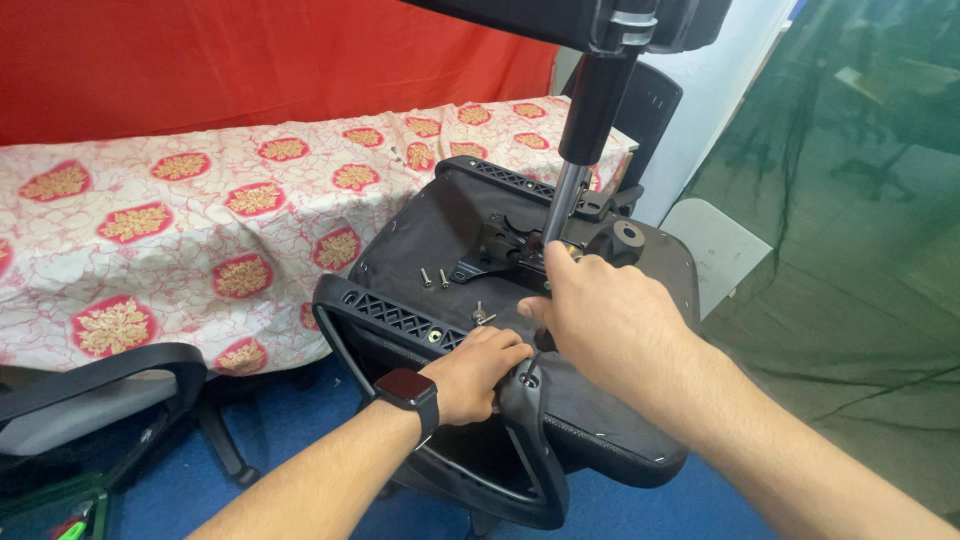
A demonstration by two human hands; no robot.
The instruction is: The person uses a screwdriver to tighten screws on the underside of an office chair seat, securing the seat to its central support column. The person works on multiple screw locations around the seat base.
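An upturned black office chair seat [440, 225] lies against a bed, its gas-lift column [590, 120] pointing up toward the camera. My left hand [475, 370], with a dark watch on the wrist, grips the chair's black plastic frame [400, 320] at the near edge. My right hand [605, 320] is closed around a small tool with a yellow tip [570, 252], held at the black metal mechanism plate [495, 250] by the column's base. Two loose screws [433, 277] and another screw [480, 315] lie on the seat's underside.
A bed with a white and red patterned sheet [180, 220] stands behind the chair, under a red curtain [250, 60]. Another chair's grey seat and black armrest [100, 375] sit at the lower left. Blue floor [290, 420] below; green netting [850, 250] to the right.
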